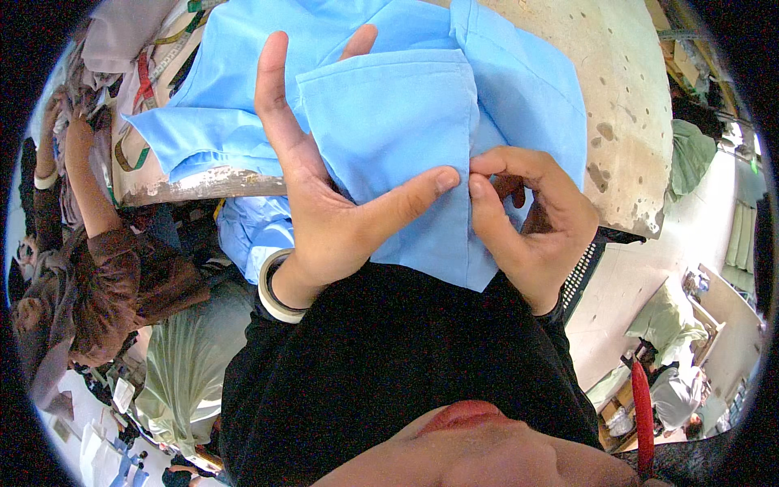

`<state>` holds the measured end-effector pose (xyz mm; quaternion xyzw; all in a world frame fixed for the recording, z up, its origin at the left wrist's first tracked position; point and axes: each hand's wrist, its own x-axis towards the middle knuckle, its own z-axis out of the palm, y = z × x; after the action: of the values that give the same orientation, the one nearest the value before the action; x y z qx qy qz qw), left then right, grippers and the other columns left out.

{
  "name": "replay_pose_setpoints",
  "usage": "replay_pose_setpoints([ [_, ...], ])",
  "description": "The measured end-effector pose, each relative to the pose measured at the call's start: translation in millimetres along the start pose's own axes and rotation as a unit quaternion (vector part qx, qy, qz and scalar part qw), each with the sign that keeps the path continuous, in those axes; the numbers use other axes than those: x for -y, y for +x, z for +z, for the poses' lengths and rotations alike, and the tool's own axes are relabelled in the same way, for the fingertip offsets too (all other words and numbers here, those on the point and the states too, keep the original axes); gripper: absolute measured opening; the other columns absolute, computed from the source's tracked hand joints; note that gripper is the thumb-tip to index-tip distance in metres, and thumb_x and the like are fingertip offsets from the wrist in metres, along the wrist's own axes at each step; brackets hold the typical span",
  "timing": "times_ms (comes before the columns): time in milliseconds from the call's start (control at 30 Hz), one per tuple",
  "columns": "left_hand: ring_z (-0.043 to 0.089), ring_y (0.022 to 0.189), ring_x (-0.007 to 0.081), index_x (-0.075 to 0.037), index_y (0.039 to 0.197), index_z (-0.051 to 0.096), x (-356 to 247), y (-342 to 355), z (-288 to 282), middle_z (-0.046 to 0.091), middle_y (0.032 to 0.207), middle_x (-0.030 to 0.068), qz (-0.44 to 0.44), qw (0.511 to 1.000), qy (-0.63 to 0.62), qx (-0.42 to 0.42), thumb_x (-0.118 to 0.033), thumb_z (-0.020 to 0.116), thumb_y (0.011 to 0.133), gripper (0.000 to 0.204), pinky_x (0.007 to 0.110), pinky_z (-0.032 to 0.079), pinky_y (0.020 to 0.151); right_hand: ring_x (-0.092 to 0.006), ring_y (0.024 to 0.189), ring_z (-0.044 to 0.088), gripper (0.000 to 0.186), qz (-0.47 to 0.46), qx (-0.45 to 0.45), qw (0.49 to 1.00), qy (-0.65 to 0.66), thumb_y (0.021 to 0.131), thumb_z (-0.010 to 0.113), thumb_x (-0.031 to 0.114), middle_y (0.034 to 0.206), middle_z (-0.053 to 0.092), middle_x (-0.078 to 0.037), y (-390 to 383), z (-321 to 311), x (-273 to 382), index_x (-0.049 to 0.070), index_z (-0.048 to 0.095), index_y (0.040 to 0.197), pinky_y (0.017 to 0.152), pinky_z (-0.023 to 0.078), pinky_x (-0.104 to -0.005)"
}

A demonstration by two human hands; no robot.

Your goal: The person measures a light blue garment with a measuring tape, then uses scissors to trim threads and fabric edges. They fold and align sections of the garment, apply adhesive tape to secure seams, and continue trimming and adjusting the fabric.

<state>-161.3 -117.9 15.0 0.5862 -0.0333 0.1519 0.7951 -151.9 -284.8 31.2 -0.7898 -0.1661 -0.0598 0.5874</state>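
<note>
A light-blue garment (389, 122) with stitched hems is spread over the table edge and hangs toward me. My left hand (324, 207) has its thumb across the front of a hemmed flap, while some of its fingers are behind the cloth. Its index finger points up along the flap's left side, and another fingertip shows above the top hem. At the flap's right edge, thumb and index finger of my right hand (531, 215) pinch the fabric. The remaining right fingers curl inward. A pale bracelet circles my left wrist.
The worn, stained table (621, 122) extends beyond the garment. A tape measure (134, 146) lies at its left side. More blue cloth (256, 231) hangs beneath the edge. At far left, a person in brown (109, 284) handles fabric. Green cloth bundles (669, 316) stand at right.
</note>
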Motion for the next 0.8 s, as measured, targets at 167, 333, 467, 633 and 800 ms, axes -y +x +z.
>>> replay_pose_setpoints([
  [167, 0.046, 0.129, 0.0285, -0.018, 0.154, 0.001, 0, 2, 0, 0.030, 0.151, 0.0280, 0.021, 1.000, 0.018, 0.012, 0.006, 0.083, 0.061, 0.126, 0.040, 0.041, 0.105, -0.0039, 0.062, 0.057, 0.017, 0.023, 0.007, 0.999, 0.025, 0.074, 0.075, -0.001, 0.077, 0.068, -0.002, -1, -1, -1, 0.002, 0.070, 0.090, 0.054, 0.043, -0.0187],
  [333, 0.045, 0.131, 0.0305, -0.018, 0.154, -0.003, -2, 3, 2, 0.027, 0.152, 0.0294, 0.064, 0.992, 0.111, 0.011, 0.006, 0.083, 0.061, 0.130, 0.041, 0.041, 0.106, -0.0032, 0.061, 0.056, 0.017, 0.030, 0.011, 0.999, 0.035, 0.074, 0.076, 0.000, 0.076, 0.068, -0.001, -1, -3, 3, 0.002, 0.070, 0.090, 0.053, 0.043, -0.0181],
  [467, 0.044, 0.131, 0.0321, -0.019, 0.154, -0.005, -1, 3, 4, 0.027, 0.152, 0.0309, 0.069, 0.992, 0.102, 0.016, 0.006, 0.083, 0.062, 0.130, 0.043, 0.041, 0.106, -0.0073, 0.073, 0.058, 0.018, 0.100, 0.041, 0.994, 0.010, 0.078, 0.073, -0.003, 0.087, 0.068, -0.004, -4, -6, 13, -0.001, 0.068, 0.095, 0.066, 0.043, -0.0211],
  [633, 0.045, 0.130, 0.0341, -0.019, 0.153, -0.009, 2, 4, -1, 0.024, 0.151, 0.0335, 0.107, 0.984, 0.139, 0.029, 0.006, 0.083, 0.062, 0.132, 0.044, 0.042, 0.105, -0.0070, 0.072, 0.058, 0.014, 0.116, 0.025, 0.993, 0.010, 0.079, 0.073, -0.002, 0.086, 0.068, -0.004, -7, -3, 15, -0.001, 0.069, 0.093, 0.066, 0.044, -0.0203],
  [800, 0.049, 0.126, 0.0380, -0.021, 0.150, -0.021, 10, 6, -7, 0.017, 0.149, 0.0406, 0.233, 0.947, 0.208, 0.069, 0.004, 0.084, 0.059, 0.141, 0.045, 0.046, 0.099, -0.0059, 0.067, 0.055, 0.008, 0.108, 0.022, 0.994, 0.014, 0.082, 0.068, -0.001, 0.079, 0.065, -0.002, -6, -1, 10, -0.003, 0.067, 0.089, 0.063, 0.042, -0.0199],
])
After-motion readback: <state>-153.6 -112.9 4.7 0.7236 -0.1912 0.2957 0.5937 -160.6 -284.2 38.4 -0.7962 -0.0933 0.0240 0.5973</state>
